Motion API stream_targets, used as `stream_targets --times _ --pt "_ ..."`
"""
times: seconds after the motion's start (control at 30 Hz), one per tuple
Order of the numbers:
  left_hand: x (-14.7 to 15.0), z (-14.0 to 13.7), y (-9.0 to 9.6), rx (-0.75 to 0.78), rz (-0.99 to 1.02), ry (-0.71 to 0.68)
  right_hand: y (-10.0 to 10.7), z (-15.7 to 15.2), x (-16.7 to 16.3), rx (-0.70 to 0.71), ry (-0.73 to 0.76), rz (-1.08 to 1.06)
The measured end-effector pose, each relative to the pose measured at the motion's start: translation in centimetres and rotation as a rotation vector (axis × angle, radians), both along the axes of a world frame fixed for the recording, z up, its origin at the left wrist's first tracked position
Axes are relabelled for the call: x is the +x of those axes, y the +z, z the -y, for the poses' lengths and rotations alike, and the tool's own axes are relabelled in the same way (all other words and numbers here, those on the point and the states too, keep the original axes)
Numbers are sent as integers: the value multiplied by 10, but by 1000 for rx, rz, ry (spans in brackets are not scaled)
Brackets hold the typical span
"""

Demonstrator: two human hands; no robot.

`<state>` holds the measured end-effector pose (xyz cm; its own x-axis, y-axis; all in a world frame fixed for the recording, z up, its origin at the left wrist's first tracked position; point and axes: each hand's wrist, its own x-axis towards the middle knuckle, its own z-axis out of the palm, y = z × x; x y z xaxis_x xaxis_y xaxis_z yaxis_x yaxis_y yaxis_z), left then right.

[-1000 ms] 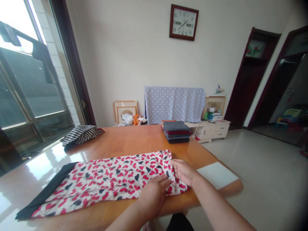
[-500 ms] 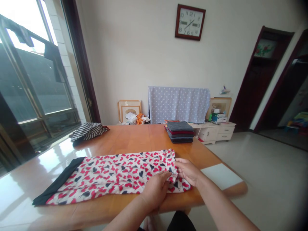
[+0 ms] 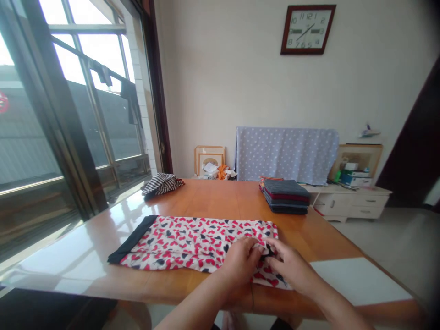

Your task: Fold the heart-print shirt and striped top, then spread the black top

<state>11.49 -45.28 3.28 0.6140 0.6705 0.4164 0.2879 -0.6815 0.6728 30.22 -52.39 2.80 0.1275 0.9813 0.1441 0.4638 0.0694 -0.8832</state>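
Observation:
A white garment printed with red and black hearts lies flat across the wooden table, a black band along its left end. At its right end the cloth is bunched up, with a bit of black fabric showing in the bunch. My left hand rests on the garment there, thumb and fingers closed on a fold. Facing it, my right hand grips the same bunched cloth between thumb and fingers. The lower right corner of the garment sticks out below my hands.
On the wooden table sit a stack of folded dark clothes at the back right and a striped black-and-white garment at the back left. A pale sheet lies by the right edge. Behind stands a low white cabinet.
My view has turned left, so things sit further right. My right hand has moved from the garment's end edge onto the cloth, which is now bunched between both hands.

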Motion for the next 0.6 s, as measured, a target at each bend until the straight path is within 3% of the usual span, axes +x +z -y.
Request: stream_targets --times 0.13,0.23,0.43,0.6 --pt "-25 -2 6 -2 -7 22 -8 -12 7 -18 -103 -73" --pt "-64 -13 7 15 -48 109 -7 -15 14 -49 -152 -75" --pt "-180 -43 10 102 -181 440 -4 -6 12 -94 -169 -165" --pt "-272 -51 15 131 -464 692 -23 -5 18 -206 -182 -210"
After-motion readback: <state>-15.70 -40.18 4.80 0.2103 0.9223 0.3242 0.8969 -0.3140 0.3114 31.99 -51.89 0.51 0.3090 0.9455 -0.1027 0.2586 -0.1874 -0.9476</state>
